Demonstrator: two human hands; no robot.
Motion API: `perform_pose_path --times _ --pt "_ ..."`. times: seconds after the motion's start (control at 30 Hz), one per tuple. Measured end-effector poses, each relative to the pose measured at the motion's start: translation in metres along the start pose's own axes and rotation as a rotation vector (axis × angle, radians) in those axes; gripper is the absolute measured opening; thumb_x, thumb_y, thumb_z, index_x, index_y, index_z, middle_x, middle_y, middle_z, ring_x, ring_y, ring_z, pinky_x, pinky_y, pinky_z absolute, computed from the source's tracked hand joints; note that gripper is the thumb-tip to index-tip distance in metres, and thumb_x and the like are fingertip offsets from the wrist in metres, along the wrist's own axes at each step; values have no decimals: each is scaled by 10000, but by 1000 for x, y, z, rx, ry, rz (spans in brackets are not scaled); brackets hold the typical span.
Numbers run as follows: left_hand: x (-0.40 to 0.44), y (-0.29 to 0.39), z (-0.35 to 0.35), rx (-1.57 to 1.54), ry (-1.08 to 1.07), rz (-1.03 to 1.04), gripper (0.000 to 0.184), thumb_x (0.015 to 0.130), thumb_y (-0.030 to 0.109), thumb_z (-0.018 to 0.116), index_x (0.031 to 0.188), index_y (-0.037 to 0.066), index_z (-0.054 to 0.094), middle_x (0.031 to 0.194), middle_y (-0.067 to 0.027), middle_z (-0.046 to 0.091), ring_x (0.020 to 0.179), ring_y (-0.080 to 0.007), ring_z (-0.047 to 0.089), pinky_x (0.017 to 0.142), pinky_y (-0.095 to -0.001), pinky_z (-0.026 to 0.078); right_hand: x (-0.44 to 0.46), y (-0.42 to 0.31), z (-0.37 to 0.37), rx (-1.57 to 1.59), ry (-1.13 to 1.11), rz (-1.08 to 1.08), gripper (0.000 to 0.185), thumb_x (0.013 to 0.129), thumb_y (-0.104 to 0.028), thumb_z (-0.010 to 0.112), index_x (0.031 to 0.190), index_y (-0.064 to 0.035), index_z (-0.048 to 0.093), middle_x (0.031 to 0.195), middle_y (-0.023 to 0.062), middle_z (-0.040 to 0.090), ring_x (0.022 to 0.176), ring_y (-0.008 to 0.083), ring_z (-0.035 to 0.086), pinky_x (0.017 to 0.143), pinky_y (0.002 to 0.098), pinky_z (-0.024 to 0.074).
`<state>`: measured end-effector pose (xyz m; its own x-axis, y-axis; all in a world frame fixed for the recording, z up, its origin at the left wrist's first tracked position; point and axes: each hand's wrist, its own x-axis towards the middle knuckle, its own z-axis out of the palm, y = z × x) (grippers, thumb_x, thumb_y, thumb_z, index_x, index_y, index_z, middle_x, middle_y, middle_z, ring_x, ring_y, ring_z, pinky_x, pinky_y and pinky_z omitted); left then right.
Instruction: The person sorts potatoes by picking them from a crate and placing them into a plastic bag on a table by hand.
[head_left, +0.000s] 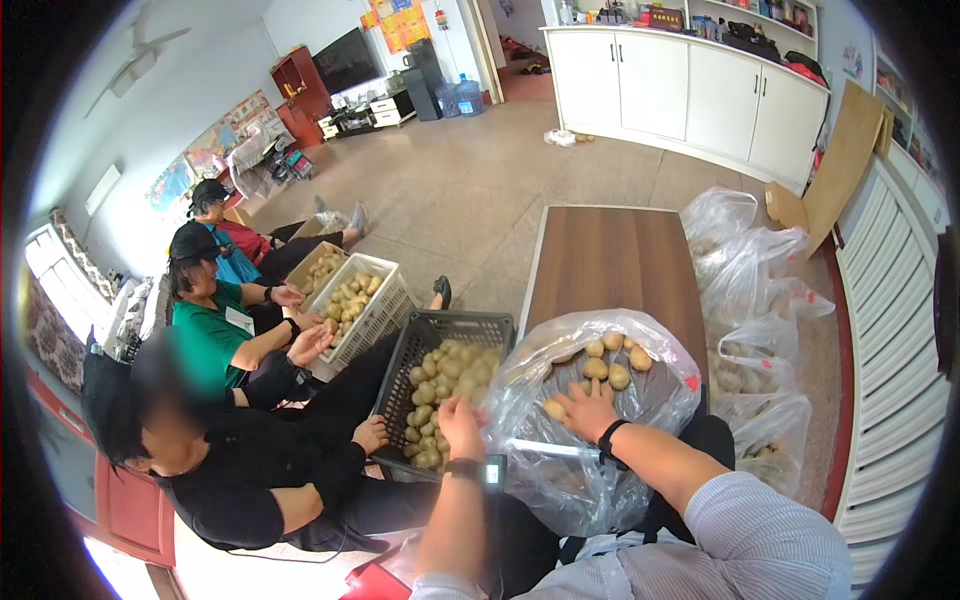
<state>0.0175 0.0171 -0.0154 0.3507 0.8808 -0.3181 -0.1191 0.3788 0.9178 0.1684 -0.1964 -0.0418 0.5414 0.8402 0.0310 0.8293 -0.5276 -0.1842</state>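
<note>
My right hand (587, 412) reaches into a clear plastic bag (655, 335) whose mouth is spread wide. Its fingers are stretched apart, close to a potato (555, 410). Several more potatoes (595, 368) lie in the bag on a dark surface. My left hand (461, 430) is raised over the near right side of a dark grey crate (408, 338) filled with potatoes (440, 372), beside the bag's edge. Its fingers are bent and partly hidden, so I cannot tell whether they hold anything. A pale bar (553, 449) crosses the bag's near side.
A brown table (615, 260) extends forward beyond the bag. Several filled plastic bags (745, 275) stand on the floor to the right. Left of me sits a co-worker in black (255, 465), one hand at the grey crate. Other people sit farther left by a white crate (375, 312) of potatoes.
</note>
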Motion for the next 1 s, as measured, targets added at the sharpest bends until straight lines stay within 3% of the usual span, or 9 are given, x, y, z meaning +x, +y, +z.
perform_pose_path --times 0.13,0.37,0.43,0.47,0.53,0.57,0.63,0.83,1.0 --pt "-11 8 0 20 -13 9 263 941 122 529 1168 -6 490 1035 -109 573 690 -183 603 540 -300 518 -18 7 -4 -24 48 -56 436 863 -374 587 1284 -262 577 1410 112 459 1230 563 410 971 671 307" --pt "-18 9 1 78 -3 20 239 935 130 536 1139 9 506 966 -97 593 645 -166 600 499 -287 493 -34 13 -5 -39 45 -53 424 856 -334 590 1263 -218 599 1420 153 453 1255 546 400 976 640 332" --pt "-18 7 1 89 3 32 232 935 130 536 1133 11 511 947 -95 596 638 -163 600 493 -287 490 -35 12 -1 -177 116 -189 399 871 -222 551 1267 -196 590 1396 141 483 1255 444 442 957 585 372" --pt "-18 6 1 114 -3 29 257 943 141 531 1165 14 508 940 -91 594 624 -162 595 498 -298 494 -35 11 3 -178 120 -189 399 871 -222 551 1267 -196 590 1396 141 483 1255 444 442 957 585 372" --pt "-19 5 0 140 -9 30 282 950 152 526 1197 18 506 934 -88 593 609 -160 591 503 -309 499 -34 5 8 -65 97 -289 344 882 -187 509 1217 -171 588 1188 119 572 1101 355 539 856 487 432" --pt "-21 5 1 153 -11 39 276 949 154 528 1189 19 511 929 -87 595 612 -160 593 504 -307 502 -36 3 8 -64 100 -289 344 882 -187 509 1217 -171 588 1188 119 572 1101 355 539 856 487 432" --pt "-25 6 4 166 -13 51 269 949 156 529 1182 21 516 924 -87 597 614 -159 595 504 -306 506 -39 -3 8 -146 138 -285 349 887 -151 491 1229 -178 557 1079 107 582 952 301 591 762 422 465" --pt "-38 10 10 154 -61 92 230 934 132 547 1124 4 526 950 -109 594 638 -180 610 500 -294 506 -43 -2 9 -77 38 -218 336 900 -163 480 1228 -179 551 1088 162 572 826 331 651 694 457 505" --pt "-42 13 12 171 -111 86 247 922 119 546 1129 -16 537 984 -124 607 654 -192 627 500 -297 510 -51 2 9 -30 44 -183 322 912 -161 473 1221 -191 557 1062 190 576 845 347 655 708 465 517"
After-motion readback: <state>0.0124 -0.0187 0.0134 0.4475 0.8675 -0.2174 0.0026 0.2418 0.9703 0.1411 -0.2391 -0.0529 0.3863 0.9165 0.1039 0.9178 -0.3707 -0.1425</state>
